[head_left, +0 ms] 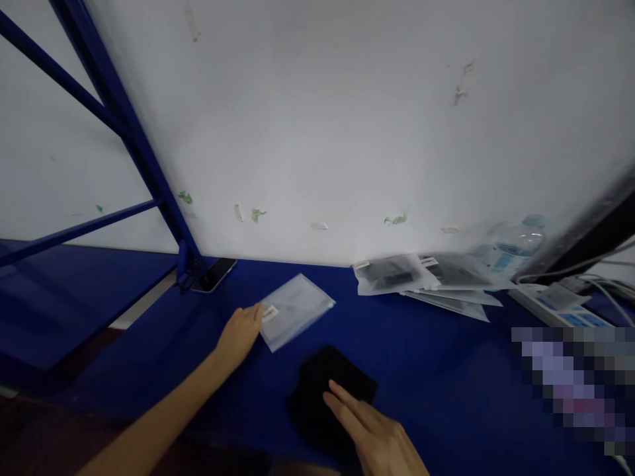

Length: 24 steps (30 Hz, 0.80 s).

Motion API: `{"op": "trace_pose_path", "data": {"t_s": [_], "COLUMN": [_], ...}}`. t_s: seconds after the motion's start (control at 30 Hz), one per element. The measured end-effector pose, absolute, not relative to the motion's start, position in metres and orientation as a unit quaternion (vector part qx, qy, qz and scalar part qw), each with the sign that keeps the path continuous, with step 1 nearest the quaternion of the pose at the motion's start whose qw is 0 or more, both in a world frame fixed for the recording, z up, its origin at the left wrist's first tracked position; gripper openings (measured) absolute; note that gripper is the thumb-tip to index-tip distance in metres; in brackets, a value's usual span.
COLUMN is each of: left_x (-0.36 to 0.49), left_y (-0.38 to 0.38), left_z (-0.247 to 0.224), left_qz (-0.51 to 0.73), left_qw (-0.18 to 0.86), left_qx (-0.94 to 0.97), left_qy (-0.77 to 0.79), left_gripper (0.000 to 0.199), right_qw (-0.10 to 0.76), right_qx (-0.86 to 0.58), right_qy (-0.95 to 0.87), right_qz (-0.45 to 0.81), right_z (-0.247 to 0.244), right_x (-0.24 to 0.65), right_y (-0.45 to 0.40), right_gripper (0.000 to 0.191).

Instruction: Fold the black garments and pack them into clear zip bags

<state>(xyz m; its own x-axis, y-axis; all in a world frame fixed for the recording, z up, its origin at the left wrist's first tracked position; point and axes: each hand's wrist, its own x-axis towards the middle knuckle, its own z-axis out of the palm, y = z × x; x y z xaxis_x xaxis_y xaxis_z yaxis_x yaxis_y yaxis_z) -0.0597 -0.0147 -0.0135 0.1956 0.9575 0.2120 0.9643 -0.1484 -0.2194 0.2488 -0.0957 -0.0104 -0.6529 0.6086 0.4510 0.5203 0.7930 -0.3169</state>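
Observation:
A frosted zip bag [300,311] with a small white label lies on the blue table, looking flat. My left hand [241,336] is at its left edge beside the label, fingers curled together on it; the thumb is hidden. Closer to me is a folded black piece of cloth [332,390], slightly blurred. Resting on top of the cloth, my right hand [380,433] has its fingers stretched out and is not wrapped round anything. The lower part of that hand is cut off by the frame edge.
Several filled frosted bags [391,274] are piled at the back right, by a clear plastic bottle [518,244]. A power strip [560,304] with cables lies at the right. A phone [215,274] sits near the blue metal frame [143,158]. A white wall [317,132] borders the table [446,377].

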Motion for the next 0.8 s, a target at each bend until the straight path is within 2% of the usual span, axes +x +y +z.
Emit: {"op": "trace_pose_path", "data": {"t_s": [0.17, 0.3, 0.4, 0.47, 0.5, 0.6, 0.67, 0.8], "left_x": [-0.106, -0.128, -0.127, -0.11, -0.096, -0.041, -0.009, 0.018], "left_y": [0.019, 0.022, 0.009, -0.009, -0.02, -0.06, -0.083, -0.102], "left_z": [0.004, 0.012, 0.017, 0.017, 0.016, 0.007, 0.001, -0.004], "left_qz": [-0.004, 0.004, 0.002, -0.021, -0.036, -0.176, -0.205, -0.22], "left_qw": [0.161, 0.154, 0.157, 0.163, 0.161, 0.017, -0.098, -0.173], "left_qx": [-0.699, -0.67, -0.654, -0.657, -0.665, -0.749, -0.762, -0.757], "left_qy": [-0.697, -0.726, -0.74, -0.736, -0.728, -0.639, -0.607, -0.59], "left_gripper": [0.036, 0.034, 0.039, 0.048, 0.048, 0.022, 0.014, 0.008], "right_qw": [0.267, 0.26, 0.285, 0.31, 0.316, 0.301, 0.293, 0.29], "right_qx": [-0.363, -0.365, -0.393, -0.426, -0.435, -0.428, -0.441, -0.462], "right_qy": [-0.891, -0.89, -0.869, -0.847, -0.842, -0.852, -0.846, -0.814], "right_qz": [0.052, 0.087, 0.101, 0.068, 0.047, 0.025, 0.058, 0.2], "right_z": [-0.029, -0.018, -0.001, 0.005, 0.006, 0.001, -0.002, 0.002], "right_x": [0.246, 0.249, 0.251, 0.246, 0.241, 0.225, 0.22, 0.229], "right_y": [-0.104, -0.106, -0.108, -0.107, -0.107, -0.102, -0.097, -0.087], "right_gripper": [0.072, 0.075, 0.06, 0.041, 0.039, 0.055, 0.045, 0.036]}}
